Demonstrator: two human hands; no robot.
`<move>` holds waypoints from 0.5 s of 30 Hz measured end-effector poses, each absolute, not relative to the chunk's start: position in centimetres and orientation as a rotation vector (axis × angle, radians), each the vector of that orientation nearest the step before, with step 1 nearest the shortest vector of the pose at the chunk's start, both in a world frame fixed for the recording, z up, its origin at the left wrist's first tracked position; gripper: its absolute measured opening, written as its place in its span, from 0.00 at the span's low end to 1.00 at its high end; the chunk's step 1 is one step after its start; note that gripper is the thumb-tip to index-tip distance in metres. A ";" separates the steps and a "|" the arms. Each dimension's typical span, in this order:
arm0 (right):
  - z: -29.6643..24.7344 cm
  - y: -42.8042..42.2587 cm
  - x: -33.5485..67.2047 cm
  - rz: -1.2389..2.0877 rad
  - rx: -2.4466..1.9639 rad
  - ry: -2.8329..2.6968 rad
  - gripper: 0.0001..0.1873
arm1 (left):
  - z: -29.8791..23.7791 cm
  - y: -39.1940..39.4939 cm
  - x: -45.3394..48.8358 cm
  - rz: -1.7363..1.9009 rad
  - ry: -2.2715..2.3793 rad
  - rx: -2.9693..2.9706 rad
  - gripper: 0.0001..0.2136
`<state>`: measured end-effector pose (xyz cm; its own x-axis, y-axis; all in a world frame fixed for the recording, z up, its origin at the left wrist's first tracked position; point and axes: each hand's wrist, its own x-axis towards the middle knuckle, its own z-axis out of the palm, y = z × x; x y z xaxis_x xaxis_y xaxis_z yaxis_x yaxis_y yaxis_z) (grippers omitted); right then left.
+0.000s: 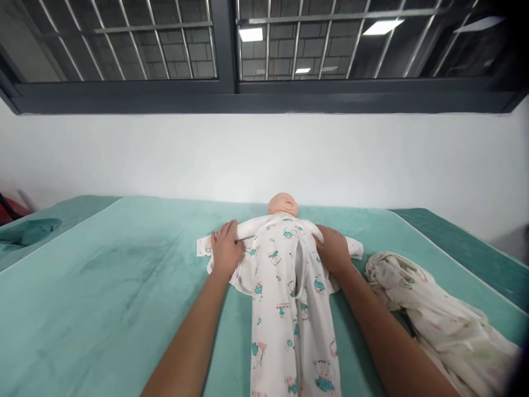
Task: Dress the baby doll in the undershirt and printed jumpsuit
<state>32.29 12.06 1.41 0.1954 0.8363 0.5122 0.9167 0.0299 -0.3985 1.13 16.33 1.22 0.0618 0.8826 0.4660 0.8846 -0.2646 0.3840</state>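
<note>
A baby doll lies on its back, its head toward the wall. A white baby romper with teal and pink cartoon prints covers its body, and the long legs stretch toward me. An opening shows along the middle of the romper front. My left hand is closed on the sleeve at the left, thumb on the outer side. At the right, my right hand grips the cloth by the other sleeve, its fingertips partly hidden. Both sleeves spread out sideways past my hands. The doll's arms and legs do not show.
A crumpled pale printed cloth lies right of my right forearm. Everything rests on a teal padded surface against a white wall. Above is a barred window. A red and black object is at the far left.
</note>
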 end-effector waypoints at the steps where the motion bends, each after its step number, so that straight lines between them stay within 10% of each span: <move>1: 0.7 11.9 32.6 -0.159 -1.850 -1.634 0.22 | 1.4 16.2 1.4 -1.071 -1.889 -2.269 0.29; 7: 1.1 12.5 32.5 -0.130 -1.840 -1.582 0.22 | 6.8 14.0 8.6 -1.294 -1.519 -2.513 0.19; 15: 1.4 12.4 33.6 -0.053 -1.818 -1.494 0.23 | 12.0 15.6 20.9 0.177 -1.257 -2.863 0.15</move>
